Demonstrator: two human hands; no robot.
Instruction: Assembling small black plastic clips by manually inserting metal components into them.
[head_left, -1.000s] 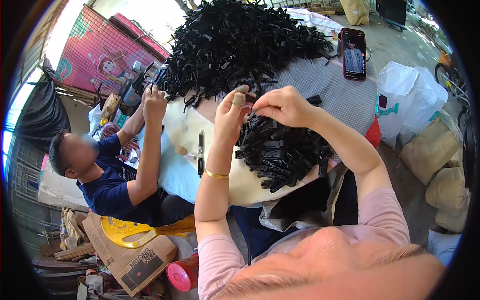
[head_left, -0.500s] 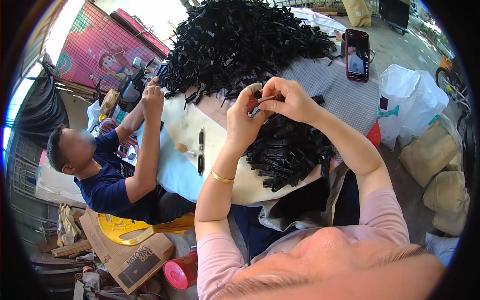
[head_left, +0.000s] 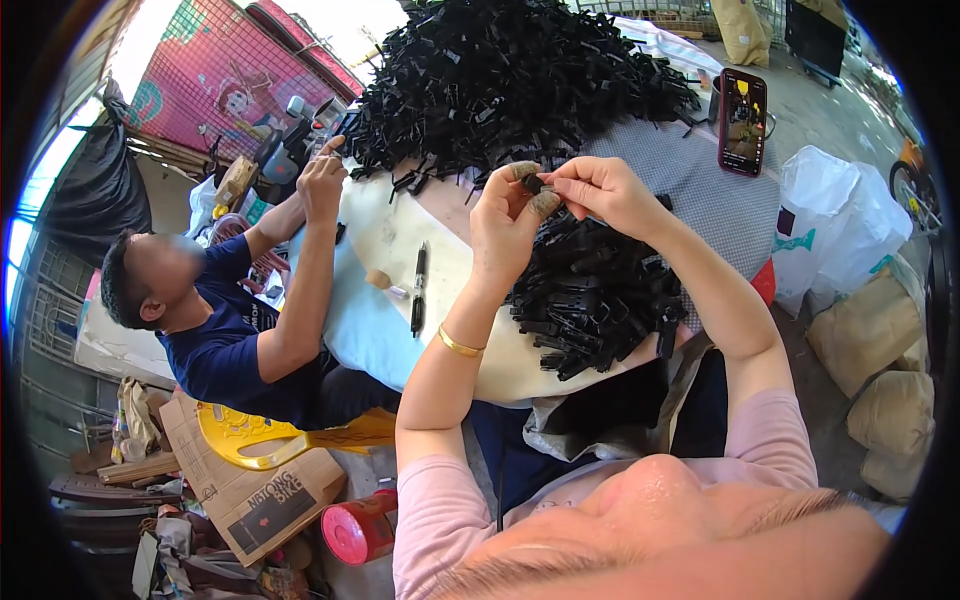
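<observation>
Above the table, my left hand [head_left: 503, 222] pinches a small black plastic piece [head_left: 533, 184] between thumb and forefinger. Both of those fingertips wear worn, brownish wraps. My right hand [head_left: 610, 197] meets it from the right, its thumb and fingertips closed against the piece's edge; whether they hold anything else is too small to tell. Just below the hands lies a smaller pile of black plastic parts [head_left: 600, 305]. Beyond them rises a large heap of similar loose black parts [head_left: 510, 85]. A gold bangle [head_left: 460, 341] circles my left wrist.
A black pen [head_left: 418, 290] and a small tan-ended object [head_left: 378, 279] lie on the cloth-covered table [head_left: 455, 260]. At the right, a phone [head_left: 742, 122] leans against a mug. A co-worker [head_left: 215, 290] sits at the left, hands raised near the heap. White bags [head_left: 835, 220] stand right.
The left fingers have turned, so the wrapped fingertips and the black piece now show between my hands. The right fingers have shifted round its edge. The whole view has moved slightly.
</observation>
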